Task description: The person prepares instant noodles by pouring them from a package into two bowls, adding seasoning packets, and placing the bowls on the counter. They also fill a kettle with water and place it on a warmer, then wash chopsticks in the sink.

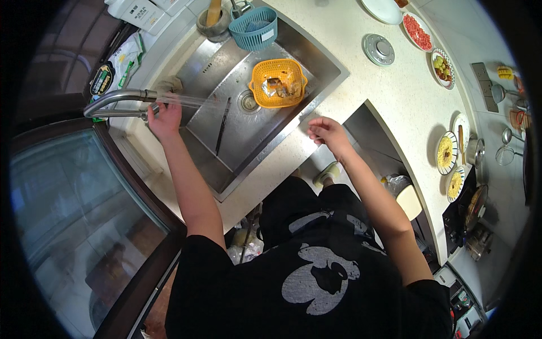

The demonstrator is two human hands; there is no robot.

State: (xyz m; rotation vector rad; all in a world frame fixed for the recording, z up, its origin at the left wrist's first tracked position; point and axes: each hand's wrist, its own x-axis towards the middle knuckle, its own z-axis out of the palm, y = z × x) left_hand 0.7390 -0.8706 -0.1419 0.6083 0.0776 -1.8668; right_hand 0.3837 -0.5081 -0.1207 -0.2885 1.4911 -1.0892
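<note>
My left hand [166, 120] is at the steel faucet [123, 95], its thumb and fingers around the lever [155, 109]. Water streams from the spout into the stainless steel sink [199, 106]. Loosely curled and holding nothing, my right hand [328, 134] hovers by the counter's front edge. A pair of dark chopsticks [223, 127] lies on the sink floor, close to the drain [248, 102]. Beside the drain stands an orange plastic colander [258, 80] with crumpled clear wrapping and brown scraps [275, 87] inside.
A blue plastic basket [243, 40] hangs at the sink's far rim beside a stone mortar [213, 30]. On the counter [338, 84] are a metal lid [379, 49], a plate of diced red food [418, 31] and noodle bowls [445, 152]. A window [84, 203] stands at left.
</note>
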